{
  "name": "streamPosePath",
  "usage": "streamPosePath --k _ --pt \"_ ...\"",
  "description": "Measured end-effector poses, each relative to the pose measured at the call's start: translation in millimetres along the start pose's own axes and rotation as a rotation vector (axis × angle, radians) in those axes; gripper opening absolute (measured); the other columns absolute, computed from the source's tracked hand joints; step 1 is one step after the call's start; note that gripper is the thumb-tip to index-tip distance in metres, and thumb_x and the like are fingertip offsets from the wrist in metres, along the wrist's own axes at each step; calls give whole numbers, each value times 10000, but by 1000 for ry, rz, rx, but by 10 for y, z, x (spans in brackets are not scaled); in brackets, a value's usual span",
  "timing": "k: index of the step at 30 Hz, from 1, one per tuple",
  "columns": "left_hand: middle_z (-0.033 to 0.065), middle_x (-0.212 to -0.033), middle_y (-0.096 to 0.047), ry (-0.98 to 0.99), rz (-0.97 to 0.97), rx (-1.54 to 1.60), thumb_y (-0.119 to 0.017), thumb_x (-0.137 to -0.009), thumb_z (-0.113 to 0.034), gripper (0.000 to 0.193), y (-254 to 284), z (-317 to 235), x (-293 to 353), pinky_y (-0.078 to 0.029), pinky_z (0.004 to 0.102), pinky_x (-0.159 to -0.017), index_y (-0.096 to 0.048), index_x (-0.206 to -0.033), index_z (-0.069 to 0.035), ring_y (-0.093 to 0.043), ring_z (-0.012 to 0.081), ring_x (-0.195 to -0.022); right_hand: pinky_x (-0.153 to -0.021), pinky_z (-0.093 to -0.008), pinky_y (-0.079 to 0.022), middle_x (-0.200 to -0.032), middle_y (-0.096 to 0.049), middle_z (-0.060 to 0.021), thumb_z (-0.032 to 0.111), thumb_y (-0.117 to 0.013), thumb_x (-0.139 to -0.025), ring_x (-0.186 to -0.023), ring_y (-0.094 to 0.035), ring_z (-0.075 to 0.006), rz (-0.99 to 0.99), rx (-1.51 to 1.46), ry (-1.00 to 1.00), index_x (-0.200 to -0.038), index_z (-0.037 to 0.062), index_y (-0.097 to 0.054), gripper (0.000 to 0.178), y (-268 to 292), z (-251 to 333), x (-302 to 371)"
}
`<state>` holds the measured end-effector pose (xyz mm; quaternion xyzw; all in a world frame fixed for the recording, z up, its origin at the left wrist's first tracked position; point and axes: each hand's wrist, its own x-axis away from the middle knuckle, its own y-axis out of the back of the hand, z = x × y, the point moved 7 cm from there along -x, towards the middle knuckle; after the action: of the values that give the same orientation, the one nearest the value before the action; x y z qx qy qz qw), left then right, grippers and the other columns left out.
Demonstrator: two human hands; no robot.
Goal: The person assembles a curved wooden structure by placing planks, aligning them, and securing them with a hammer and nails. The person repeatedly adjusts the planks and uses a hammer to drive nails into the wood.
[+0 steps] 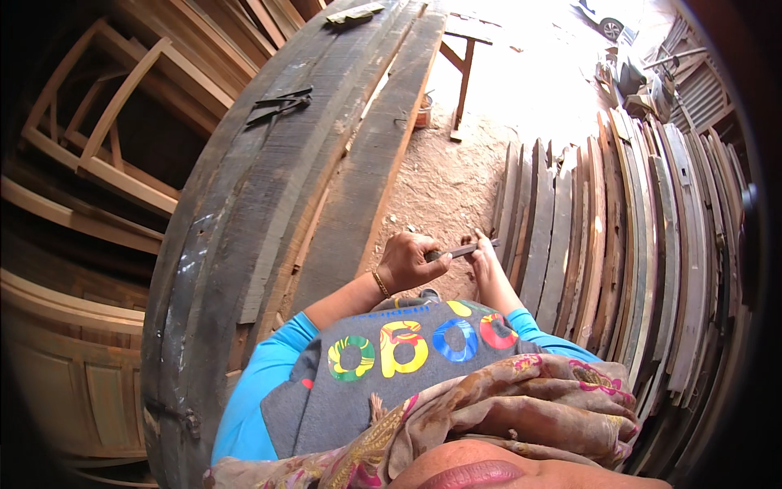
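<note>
In front of my body, a narrow, flat, dark strip (461,252) lies across between my two hands; its exact kind does not show. My left hand (410,262) is closed around its left end, the thumb pointing along it. Near the other end, the fingers of my right hand (482,249) are bent and pinch it, partly hidden behind one another. Both hands are in the air, just right of the long bench of dark planks (269,204).
Black metal tools (281,106) and a small wood piece (354,15) lie on the bench. Wooden frames (122,122) stand left. Upright boards (603,236) line the right side. Ahead are a wooden trestle (465,77), an orange bucket (424,112) and dusty ground (456,179).
</note>
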<state>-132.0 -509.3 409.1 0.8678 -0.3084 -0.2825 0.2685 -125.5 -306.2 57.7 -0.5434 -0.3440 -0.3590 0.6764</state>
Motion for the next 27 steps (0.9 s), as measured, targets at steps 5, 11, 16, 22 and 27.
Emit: streamPosePath --k 5,11,16,22,27 --pt "69 -509 -530 -368 193 -32 -662 -721 -262 300 -204 -190 -336 -455 359 -527 -515 -534 -79 -573 237 -495 -319 -283 -361 -473 -355 -4 404 -575 -940 -340 -372 -136 -234 -313 64 -664 135 -343 450 696 925 -325" --pt "66 -766 -577 -558 11 -363 -673 -780 -435 360 138 310 -75 -456 434 -893 -564 -669 -111 -616 242 -809 -285 -208 -221 -498 -266 52 521 -284 -990 -359 -255 -73 242 -326 464 -651 129 -295 518 -782 1981 555" --pt "186 -1312 -343 1 -244 -604 -651 -782 -615 773 604 967 269 -230 548 -1067 -389 -1315 -120 -315 368 -1270 -346 -213 -302 -583 -324 17 360 -418 -1008 -423 -274 -53 359 -245 881 -786 117 -346 337 -2240 2151 1958" --pt "207 -1511 -107 867 -126 -652 -662 -679 -716 1102 439 1903 1419 -33 662 -1089 -171 -1487 -150 -18 405 -1427 -394 -256 -202 -537 -206 47 254 -383 -949 -446 -174 -81 575 -144 1234 -645 177 -251 340 -3238 1913 2230" --pt "188 -1555 -25 1132 -77 -651 -674 -608 -765 1221 310 2042 1807 5 693 -1082 -69 -1518 -220 88 410 -1440 -387 -244 -270 -558 -273 38 226 -464 -923 -453 -255 -67 566 -159 1354 -701 150 -310 281 -3714 1731 2197"
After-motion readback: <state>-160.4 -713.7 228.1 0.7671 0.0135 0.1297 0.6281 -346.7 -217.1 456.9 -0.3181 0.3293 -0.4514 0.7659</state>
